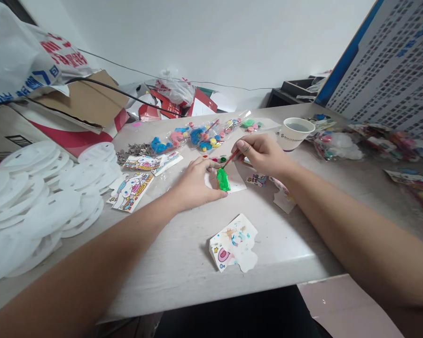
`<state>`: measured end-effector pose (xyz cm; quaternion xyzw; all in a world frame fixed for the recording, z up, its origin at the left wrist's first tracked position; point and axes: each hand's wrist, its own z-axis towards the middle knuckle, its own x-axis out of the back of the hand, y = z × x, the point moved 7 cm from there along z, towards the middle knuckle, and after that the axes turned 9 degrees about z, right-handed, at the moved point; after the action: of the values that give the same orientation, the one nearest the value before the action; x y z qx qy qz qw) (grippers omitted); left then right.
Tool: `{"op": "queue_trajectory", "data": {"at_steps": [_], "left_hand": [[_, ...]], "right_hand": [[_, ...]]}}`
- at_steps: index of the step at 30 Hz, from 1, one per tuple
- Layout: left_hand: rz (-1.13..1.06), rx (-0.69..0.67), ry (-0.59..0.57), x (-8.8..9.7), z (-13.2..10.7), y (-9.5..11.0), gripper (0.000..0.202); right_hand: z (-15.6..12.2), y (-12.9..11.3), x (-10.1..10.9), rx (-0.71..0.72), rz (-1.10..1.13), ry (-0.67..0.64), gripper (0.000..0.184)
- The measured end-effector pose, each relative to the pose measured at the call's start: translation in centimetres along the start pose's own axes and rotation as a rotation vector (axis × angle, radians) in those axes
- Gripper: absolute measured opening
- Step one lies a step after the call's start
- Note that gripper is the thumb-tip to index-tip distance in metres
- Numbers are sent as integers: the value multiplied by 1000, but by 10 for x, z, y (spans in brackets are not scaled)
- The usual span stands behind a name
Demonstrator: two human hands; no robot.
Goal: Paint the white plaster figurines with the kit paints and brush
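Note:
Near the middle of the table, my left hand point(199, 180) steadies a small piece coated in bright green paint point(223, 180) between its thumb and index finger. Under that piece is a white sheet of card point(238, 180). My right hand point(255, 151) pinches a thin red paintbrush point(234, 155), whose dark tip meets the upper end of the green piece. Several small paint pots point(223, 159) sit just beyond, partly hidden by my hands. To the right of my right hand stands a paper cup point(296, 131) with liquid in it.
Stacked white plastic discs point(52, 202) fill the left side, near printed cartoon cards point(132, 190) and a heap of metal bits point(137, 152). Bags of colourful pieces point(200, 135) lie behind my hands; more bags point(338, 145) are at right. A paint-stained card point(234, 241) lies in front.

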<state>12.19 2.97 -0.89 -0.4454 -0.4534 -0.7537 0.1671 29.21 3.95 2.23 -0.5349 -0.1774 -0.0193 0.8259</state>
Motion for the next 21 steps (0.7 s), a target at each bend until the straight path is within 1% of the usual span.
{"op": "queue_trajectory", "data": {"at_steps": [2, 4, 8, 12, 16, 19, 21], "left_hand": [[6, -10, 5, 0, 0, 1, 59], [5, -18, 5, 1, 0, 2, 56], [-10, -11, 11, 1, 0, 2, 62], [-2, -12, 14, 0, 0, 1, 59], [-16, -6, 8, -1, 0, -1, 63], [-4, -10, 11, 0, -1, 0, 61], [-2, -11, 14, 0, -1, 0, 60]], "right_hand": [[0, 0, -2, -4, 59, -1, 57], [-1, -1, -5, -18, 69, -22, 57], [-1, -2, -5, -21, 13, -22, 57], [-2, -2, -4, 2, 36, -26, 56], [-2, -3, -4, 1, -47, -53, 57], [-2, -6, -3, 20, 0, -30, 56], [-2, -7, -5, 27, 30, -40, 55]]}}
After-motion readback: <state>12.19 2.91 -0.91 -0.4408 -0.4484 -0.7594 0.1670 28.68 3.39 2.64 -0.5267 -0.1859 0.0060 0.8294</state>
